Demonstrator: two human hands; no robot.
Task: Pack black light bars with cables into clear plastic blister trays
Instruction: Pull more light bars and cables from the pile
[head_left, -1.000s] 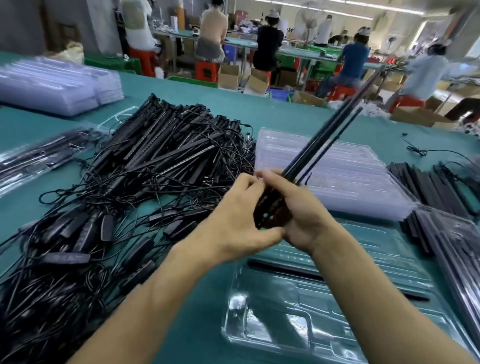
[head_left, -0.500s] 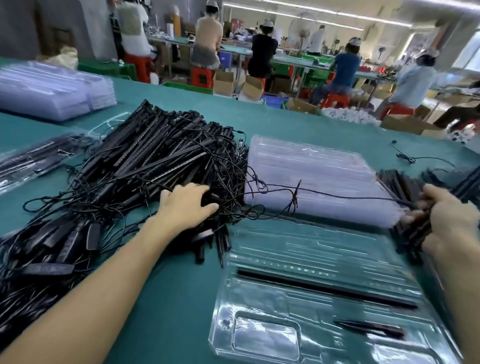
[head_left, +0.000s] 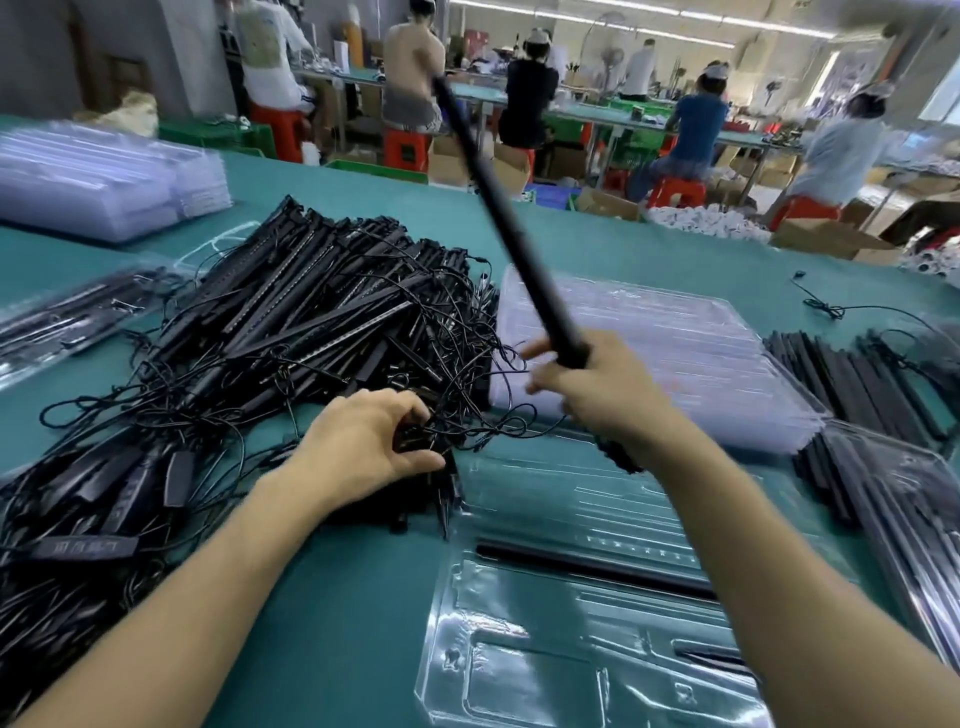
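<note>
The right hand (head_left: 602, 387) grips a black light bar (head_left: 498, 208) near its lower end. The bar's long axis slants up and to the left, its far tip pointing away from the person, well above the table (head_left: 332, 623). Its short lower end pokes out under the palm. The fingers are curled round it, though blur smears them. The left hand (head_left: 358, 447) rests on the pile of bars and cables (head_left: 291, 322), fingers curled into tangled cable; what exactly they pinch is hidden. Another bar (head_left: 587, 567) lies in the clear blister tray (head_left: 545, 691), partly covered by the right forearm.
</note>
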